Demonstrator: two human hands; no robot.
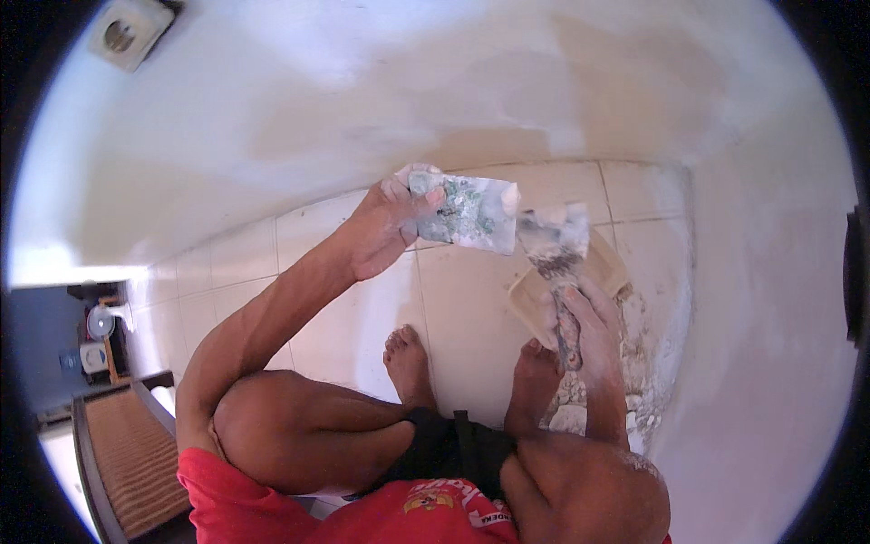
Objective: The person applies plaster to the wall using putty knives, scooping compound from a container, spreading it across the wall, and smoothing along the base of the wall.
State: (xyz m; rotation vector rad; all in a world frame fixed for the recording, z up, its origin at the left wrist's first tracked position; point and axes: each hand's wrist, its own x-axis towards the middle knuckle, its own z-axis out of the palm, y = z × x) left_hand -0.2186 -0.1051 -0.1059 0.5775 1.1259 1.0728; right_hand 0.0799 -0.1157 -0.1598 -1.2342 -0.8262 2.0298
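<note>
In my left hand is a flat rectangular plate, its face smeared with white and green patches. My thumb lies on its face and the fingers go behind it, partly hidden. My right hand is closed round the dark, stained handle of a putty knife. Its blade points away from me, with whitish paste on it, close to the plate's right edge. The blade is slightly blurred, and I cannot tell whether the two touch. Under the putty knife sits a shallow beige tray, partly hidden by my right hand.
Broken plaster debris lies along the right wall. The far wall has damp-looking patches and a socket at upper left. Pale tiles cover the floor round my bare feet. A brown woven-panel piece stands at lower left.
</note>
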